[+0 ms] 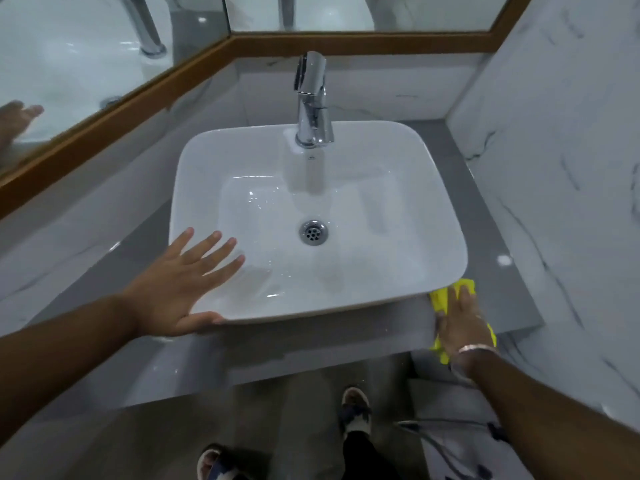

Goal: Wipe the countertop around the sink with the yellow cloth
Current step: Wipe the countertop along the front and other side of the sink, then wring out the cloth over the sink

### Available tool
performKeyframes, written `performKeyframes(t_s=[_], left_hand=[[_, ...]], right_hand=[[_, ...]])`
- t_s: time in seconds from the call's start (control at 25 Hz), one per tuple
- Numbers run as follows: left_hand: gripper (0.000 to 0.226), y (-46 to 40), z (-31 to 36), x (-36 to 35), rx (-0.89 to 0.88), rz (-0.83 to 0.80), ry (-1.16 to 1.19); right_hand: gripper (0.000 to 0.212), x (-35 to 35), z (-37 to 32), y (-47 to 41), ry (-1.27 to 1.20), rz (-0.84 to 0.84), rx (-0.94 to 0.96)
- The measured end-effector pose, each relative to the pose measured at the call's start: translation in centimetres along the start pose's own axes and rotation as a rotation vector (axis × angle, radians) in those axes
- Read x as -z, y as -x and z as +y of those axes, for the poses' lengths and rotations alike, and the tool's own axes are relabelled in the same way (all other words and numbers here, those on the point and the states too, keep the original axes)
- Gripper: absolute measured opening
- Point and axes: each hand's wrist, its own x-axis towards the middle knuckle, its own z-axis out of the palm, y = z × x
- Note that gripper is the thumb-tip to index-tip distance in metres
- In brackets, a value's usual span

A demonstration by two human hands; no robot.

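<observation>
Yellow cloth [441, 301] under flat right hand [460, 327] at countertop [502, 299] edge beside sink [446, 216]; fingers [207, 247] of left hand [180, 289] apart.

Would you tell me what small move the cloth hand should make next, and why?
Probably slide the right hand and yellow cloth forward along the countertop strip right of the sink: the cloth lies flat at the sink's front right corner, with that strip open ahead.

Your left grip [180, 282] spreads wide, fingers straight and splayed, arm reaching forward. Your right grip [460, 325] lies palm down, fingers stretched flat.
</observation>
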Motion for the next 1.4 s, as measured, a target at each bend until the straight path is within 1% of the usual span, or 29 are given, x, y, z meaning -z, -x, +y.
performKeyframes(t_s=[0.04,0.08,0.12,0.2,0.24,0.28,0.32,0.36,0.44,0.52,0.56,0.6,0.68,0.72,0.76,0.8,0.84,0.88,0.92,1.0,1.04,1.08,1.16,1.2,1.24,1.28,1.32,1.36,1.4], left_hand=[[0.088,-0.1,0.2,0.1,0.006,-0.003,-0.007],[0.088,-0.1,0.3,0.3,0.009,-0.012,-0.020],[0.089,-0.3,0.5,0.3,0.013,-0.018,-0.027],[0.089,-0.5,0.6,0.5,0.038,-0.026,-0.026],[0.090,-0.5,0.7,0.5,0.056,-0.047,-0.028],[0.090,-0.6,0.7,0.4,0.070,-0.067,-0.040],[0.091,-0.7,0.7,0.5,0.080,-0.086,-0.063],[0.092,-0.6,0.7,0.5,0.086,-0.105,-0.096],[0.095,-0.3,0.8,0.5,0.090,-0.162,-0.170],[0.095,0.0,1.1,0.8,0.123,-0.183,-0.219],[0.094,0.2,1.4,1.1,0.154,-0.171,-0.222],[0.093,0.3,1.9,1.4,0.196,-0.131,-0.219],[0.087,1.6,3.9,1.2,0.265,0.027,-0.205],[0.081,2.6,5.6,0.4,0.240,0.120,-0.171],[0.075,3.5,7.8,-0.9,0.139,0.204,-0.128],[0.068,3.7,10.3,-2.2,0.006,0.255,-0.087],[0.063,3.3,12.7,-3.4,-0.097,0.243,-0.037],[0.061,2.3,14.6,-4.7,-0.145,0.187,0.001],[0.064,0.6,16.4,-5.9,-0.141,0.115,0.029],[0.080,-3.6,18.7,-7.2,-0.032,-0.040,0.042],[0.089,-5.4,19.2,-7.4,0.021,-0.106,0.050],[0.096,-7.0,19.5,-7.5,0.060,-0.179,0.044],[0.101,-8.6,20.0,-7.4,0.118,-0.272,0.008],[0.099,-8.8,20.3,-7.2,0.129,-0.286,-0.008],[0.090,-8.9,20.5,-6.6,0.132,-0.297,-0.021],[0.074,-8.9,20.7,-6.1,0.117,-0.258,-0.041],[0.053,-8.7,21.0,-5.4,0.090,-0.194,-0.069],[0.036,-8.4,21.2,-4.4,0.060,-0.163,-0.080],[0.030,-8.0,21.4,-3.2,0.036,-0.151,-0.086]], right_hand=[[0.062,0.6,1.8,-2.5,-0.008,-0.025,-0.084],[0.060,1.4,2.4,-4.3,-0.003,-0.057,-0.119],[0.059,1.6,2.8,-5.6,-0.004,-0.057,-0.102],[0.060,1.1,2.0,-5.6,0.027,-0.002,0.030],[0.060,0.7,0.9,-4.2,0.086,0.001,0.158],[0.062,0.2,-0.6,-2.4,0.160,-0.008,0.336],[0.066,-0.3,-2.5,-0.2,0.191,-0.055,0.508],[0.070,-0.6,-4.6,1.7,0.167,-0.095,0.642],[0.067,-1.5,-8.9,4.3,0.142,-0.160,0.892],[0.062,-2.9,-12.6,5.5,0.228,-0.184,1.097],[0.062,-3.4,-13.8,5.7,0.290,-0.219,1.135],[0.065,-3.1,-14.8,5.7,0.322,-0.256,1.146],[0.074,-2.1,-15.0,5.9,0.271,-0.292,1.130],[0.077,-1.3,-14.1,6.3,0.248,-0.278,1.100],[0.081,-0.5,-12.8,6.8,0.226,-0.259,1.046],[0.087,-0.2,-11.2,7.1,0.187,-0.223,0.977],[0.094,0.1,-9.9,7.4,0.172,-0.229,0.885],[0.102,0.1,-9.2,7.6,0.200,-0.221,0.803],[0.110,0.0,-8.9,7.7,0.255,-0.224,0.736],[0.120,-0.8,-9.9,7.7,0.293,-0.264,0.617],[0.116,-1.1,-11.0,7.8,0.296,-0.305,0.560],[0.101,-1.1,-12.0,7.8,0.317,-0.332,0.521],[0.054,-1.0,-13.4,7.6,0.345,-0.252,0.552],[0.040,-0.8,-13.8,7.5,0.355,-0.203,0.588],[0.036,-0.4,-13.9,7.5,0.343,-0.190,0.632],[0.036,-0.3,-13.7,7.6,0.319,-0.153,0.681],[0.037,0.4,-13.5,8.0,0.287,-0.128,0.726],[0.037,1.9,-13.3,8.4,0.249,-0.125,0.751],[0.037,3.4,-12.8,8.7,0.205,-0.152,0.763]])
